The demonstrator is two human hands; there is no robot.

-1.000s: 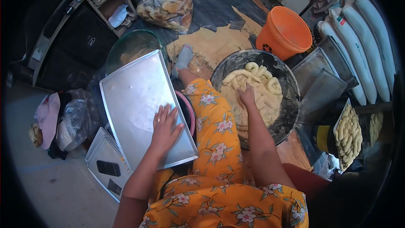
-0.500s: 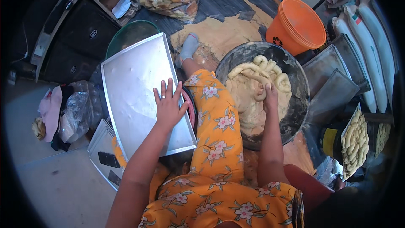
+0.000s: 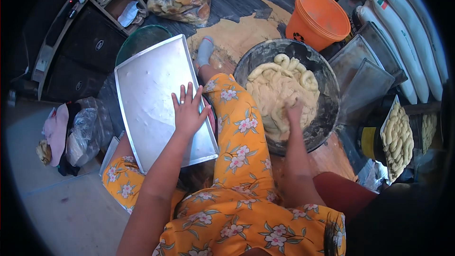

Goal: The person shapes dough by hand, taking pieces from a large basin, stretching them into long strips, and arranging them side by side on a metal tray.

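My left hand (image 3: 190,115) lies flat with spread fingers, a ring on one of them, on a bare silver baking tray (image 3: 154,85). The tray rests slanted beside my leg. To the right, my right hand (image 3: 294,109) reaches down into a wide black basin (image 3: 327,114). Its fingers are pressed into the pale, floury mass (image 3: 265,92) there, and their tips are hidden. Several coiled ropes of dough (image 3: 284,66) lie along the far side of that mass, apart from my hand. A smooth lump of dough (image 3: 276,121) sits just left of my right wrist.
Stacked orange buckets (image 3: 315,23) stand behind the basin, with dark trays (image 3: 362,83) and full white sacks (image 3: 391,38) to the right. A tray of shaped dough pieces (image 3: 397,142) is nearer. A clear bag of bread (image 3: 182,0) and green tub (image 3: 142,40) are at the back left.
My right hand held a dough strand near the coils; now it is down in the floury mass without that strand. My left knee has come into view over the phone. The left hand stays put.
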